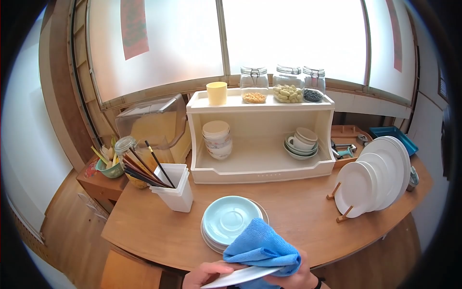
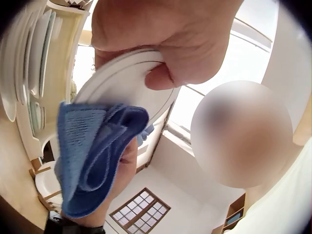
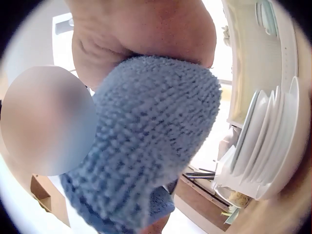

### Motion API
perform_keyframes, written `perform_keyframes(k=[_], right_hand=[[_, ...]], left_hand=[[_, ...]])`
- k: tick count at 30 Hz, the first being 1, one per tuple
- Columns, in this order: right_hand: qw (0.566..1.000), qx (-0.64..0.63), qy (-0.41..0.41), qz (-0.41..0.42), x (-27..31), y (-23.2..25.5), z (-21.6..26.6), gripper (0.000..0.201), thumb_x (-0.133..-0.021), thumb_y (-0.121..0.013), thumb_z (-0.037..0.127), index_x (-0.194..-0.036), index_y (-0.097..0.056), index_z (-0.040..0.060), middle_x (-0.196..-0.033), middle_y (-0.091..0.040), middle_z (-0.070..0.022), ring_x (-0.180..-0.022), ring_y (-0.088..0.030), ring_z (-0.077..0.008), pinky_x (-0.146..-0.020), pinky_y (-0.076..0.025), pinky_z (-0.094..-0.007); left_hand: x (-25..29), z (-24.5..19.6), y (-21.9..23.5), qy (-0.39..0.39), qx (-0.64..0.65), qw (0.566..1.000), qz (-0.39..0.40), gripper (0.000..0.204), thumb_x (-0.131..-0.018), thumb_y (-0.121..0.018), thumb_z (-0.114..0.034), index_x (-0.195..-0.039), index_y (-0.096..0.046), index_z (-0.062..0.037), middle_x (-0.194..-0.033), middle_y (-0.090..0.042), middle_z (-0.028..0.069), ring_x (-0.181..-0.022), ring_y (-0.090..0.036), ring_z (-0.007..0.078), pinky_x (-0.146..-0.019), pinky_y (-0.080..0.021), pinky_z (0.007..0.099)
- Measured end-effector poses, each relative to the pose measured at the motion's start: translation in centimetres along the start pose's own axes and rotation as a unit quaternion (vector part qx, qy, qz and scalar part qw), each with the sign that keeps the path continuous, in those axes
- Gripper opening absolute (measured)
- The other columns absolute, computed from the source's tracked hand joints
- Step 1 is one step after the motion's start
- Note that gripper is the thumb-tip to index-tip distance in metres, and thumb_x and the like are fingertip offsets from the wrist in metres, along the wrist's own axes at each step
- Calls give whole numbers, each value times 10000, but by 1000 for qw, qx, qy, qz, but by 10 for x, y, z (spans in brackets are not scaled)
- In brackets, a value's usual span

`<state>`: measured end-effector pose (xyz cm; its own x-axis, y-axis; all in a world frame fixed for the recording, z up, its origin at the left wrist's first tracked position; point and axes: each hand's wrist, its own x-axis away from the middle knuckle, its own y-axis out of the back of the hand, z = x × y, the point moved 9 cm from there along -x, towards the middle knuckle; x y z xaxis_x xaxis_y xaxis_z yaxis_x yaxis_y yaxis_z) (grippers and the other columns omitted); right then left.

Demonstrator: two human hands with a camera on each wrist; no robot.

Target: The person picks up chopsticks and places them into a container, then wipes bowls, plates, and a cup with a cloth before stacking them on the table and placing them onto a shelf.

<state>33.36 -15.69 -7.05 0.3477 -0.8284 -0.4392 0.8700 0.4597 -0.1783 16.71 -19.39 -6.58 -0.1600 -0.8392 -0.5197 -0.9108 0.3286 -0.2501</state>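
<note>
A white plate (image 1: 240, 276) is tilted nearly edge-on at the table's front edge. My left hand (image 1: 204, 275) grips its left side, the thumb lying on the plate's face in the left wrist view. Over the plate's other side a folded blue cloth (image 1: 262, 244) is draped, and my right hand (image 1: 302, 275) holds cloth and rim together there. The right wrist view is largely filled by this cloth (image 3: 156, 112), which hides the right fingers. Just beyond the hands, a light blue plate (image 1: 231, 219) tops a stack of plates on the table.
White plates (image 1: 358, 185) stand in a wooden rack at right. A white holder (image 1: 175, 192) with chopsticks is at left. Behind, a cream shelf (image 1: 262, 176) bears bowls and cups, with glass jars (image 1: 288, 86) and a yellow cup (image 1: 217, 94) on top.
</note>
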Motion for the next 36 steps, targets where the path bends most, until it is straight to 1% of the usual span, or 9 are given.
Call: perform_keyframes(k=[9, 13, 15, 18, 21, 25, 30, 34, 36], right_hand=[[962, -259, 11, -83, 71, -41, -84, 433, -874, -609, -12, -1283, -478, 39, -1185, -555, -59, -1038, -533, -166, -896, -441, -298], [957, -266, -27, -112, 60, -11, -60, 406, -885, -602, -10, -1273, -484, 21, -1199, -560, -86, -1063, -539, -198, -914, -445, -336], [975, -162, -117, -99, 38, 5, -36, 464, -732, -716, -33, -1171, -565, -27, -1138, -620, -117, -1046, -582, -203, -915, -464, -337], [999, -31, -22, -13, 15, 8, 10, 482, -765, -712, -13, -1211, -530, -20, -1139, -605, -100, -1018, -581, -198, -905, -468, -335], [984, -124, 38, -120, 41, 5, -26, 508, -784, -705, -8, -1246, -493, -15, -1148, -592, -83, -1013, -579, -197, -910, -465, -340], [984, -133, -4, -119, 56, 1, -51, 513, -784, -704, -4, -1250, -489, -13, -1153, -591, -83, -1021, -578, -198, -913, -464, -340], [980, -154, -90, -91, 68, -11, -78, 522, -784, -702, 3, -1257, -483, -9, -1160, -590, -82, -1033, -576, -198, -916, -462, -340], [997, 38, 70, 8, 32, 10, 16, 492, -805, -700, 35, -1250, -492, -11, -1161, -587, -92, -1043, -569, -197, -898, -467, -341], [992, -86, -87, -1, 37, 11, -9, 455, -859, -662, 106, -1257, -478, -15, -1183, -576, -105, -1064, -561, -215, -925, -450, -361]], left_hand=[[18, 6, 1, -83, 131, 981, -117, 280, -867, -435, -47, -1136, -472, 25, -1068, -582, 325, -951, -601, 389, -843, -488, 457], [8, 4, 5, 16, -30, 995, -91, 327, -844, -470, -57, -1153, -488, 48, -1128, -601, 226, -1015, -596, 291, -904, -472, 401], [-1, -4, 2, 4, 57, 996, -69, 351, -835, -489, -20, -1178, -507, 53, -1141, -603, 201, -1023, -594, 271, -918, -461, 379], [2, 13, -1, 180, -36, 983, 7, 383, -789, -500, 33, -1169, -531, 59, -1130, -610, 206, -1019, -604, 265, -922, -469, 396], [3, 11, 3, 46, 4, 996, -78, 373, -777, -499, 43, -1148, -542, 52, -1058, -631, 226, -954, -624, 300, -889, -487, 403], [15, 18, 0, 56, 186, 970, -147, 214, -816, -522, -32, -1027, -557, -21, -1002, -629, 298, -915, -630, 351, -821, -513, 413], [16, 17, -6, 8, 33, 994, -104, 399, -900, -550, -122, -1265, -417, -35, -1130, -579, 234, -996, -593, 307, -874, -484, 420], [3, 7, -19, 117, -130, 981, 89, 427, -874, -625, -125, -1227, -493, 78, -1125, -608, 172, -1011, -596, 247, -916, -452, 352], [2, 14, -18, 113, -92, 988, 46, 454, -881, -620, -146, -1252, -487, 79, -1146, -604, 173, -1026, -594, 243, -924, -448, 342]])
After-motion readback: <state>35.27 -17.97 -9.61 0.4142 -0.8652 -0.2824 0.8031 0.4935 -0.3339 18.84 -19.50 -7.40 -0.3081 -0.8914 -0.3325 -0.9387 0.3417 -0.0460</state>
